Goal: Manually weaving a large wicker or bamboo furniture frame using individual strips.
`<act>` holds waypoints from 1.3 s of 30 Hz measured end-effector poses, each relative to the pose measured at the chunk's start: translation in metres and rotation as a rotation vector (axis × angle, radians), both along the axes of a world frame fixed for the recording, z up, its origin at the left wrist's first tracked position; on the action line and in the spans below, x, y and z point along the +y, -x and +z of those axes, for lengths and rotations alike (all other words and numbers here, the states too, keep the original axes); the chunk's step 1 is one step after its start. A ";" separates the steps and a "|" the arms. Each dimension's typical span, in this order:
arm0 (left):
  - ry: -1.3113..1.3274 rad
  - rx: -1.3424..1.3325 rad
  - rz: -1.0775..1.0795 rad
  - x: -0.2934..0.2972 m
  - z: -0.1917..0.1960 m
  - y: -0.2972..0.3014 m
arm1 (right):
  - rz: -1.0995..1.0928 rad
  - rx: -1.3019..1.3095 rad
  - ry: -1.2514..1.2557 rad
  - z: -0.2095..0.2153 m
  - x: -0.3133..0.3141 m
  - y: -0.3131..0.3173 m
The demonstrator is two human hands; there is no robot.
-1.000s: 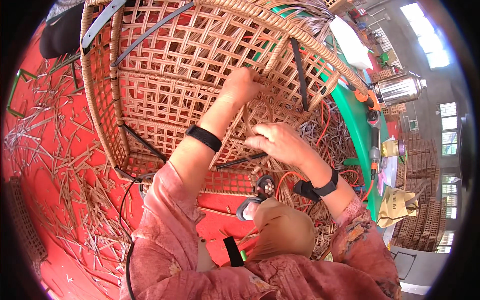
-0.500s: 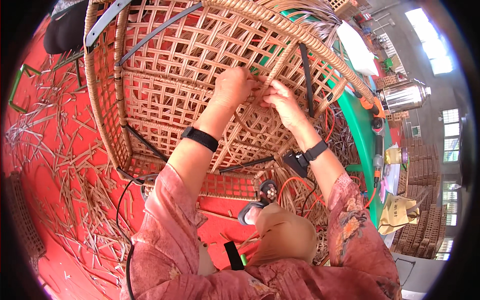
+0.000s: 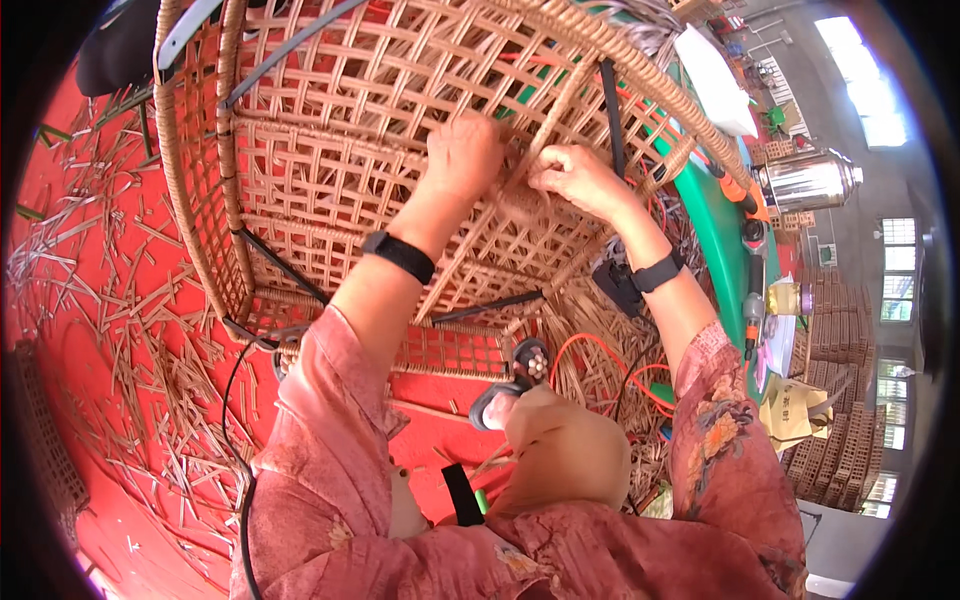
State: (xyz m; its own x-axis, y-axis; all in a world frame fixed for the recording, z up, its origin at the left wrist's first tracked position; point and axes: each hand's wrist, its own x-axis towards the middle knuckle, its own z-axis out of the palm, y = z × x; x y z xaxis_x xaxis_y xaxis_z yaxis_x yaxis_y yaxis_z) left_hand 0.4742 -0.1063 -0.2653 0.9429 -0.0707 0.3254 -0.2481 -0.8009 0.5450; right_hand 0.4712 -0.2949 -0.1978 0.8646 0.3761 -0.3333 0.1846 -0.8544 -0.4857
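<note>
A large woven wicker basket frame stands tilted before me, with cord-wrapped rims and dark flat metal struts. My left hand is closed against the open lattice, left of a wrapped rib; its fingertips are turned away, hiding what they grip. Just right of that rib, my right hand pinches with thumb and fingers. A brown wicker strand, smeared by motion, runs by its fingertips across the lattice where the ribs meet.
Cut wicker strips litter the red floor at left. A green table at right bears orange-grey power tools, a metal flask and a yellow paper bag. An orange hose and a black cable trail nearby.
My hands have come apart: the right has drawn away to the right, the left has shifted slightly up. The loose strand that hung in a loop below them is now blurred near the rib.
</note>
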 end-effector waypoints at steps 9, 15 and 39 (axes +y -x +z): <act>0.165 0.231 -0.107 -0.014 0.030 0.023 | 0.471 -0.381 0.219 0.029 0.028 0.102; 0.315 0.399 -0.369 0.017 0.012 -0.001 | 0.406 -0.801 0.060 0.057 0.071 0.141; 0.101 0.292 0.007 0.005 0.006 0.007 | -0.135 0.317 -0.622 -0.014 0.014 -0.007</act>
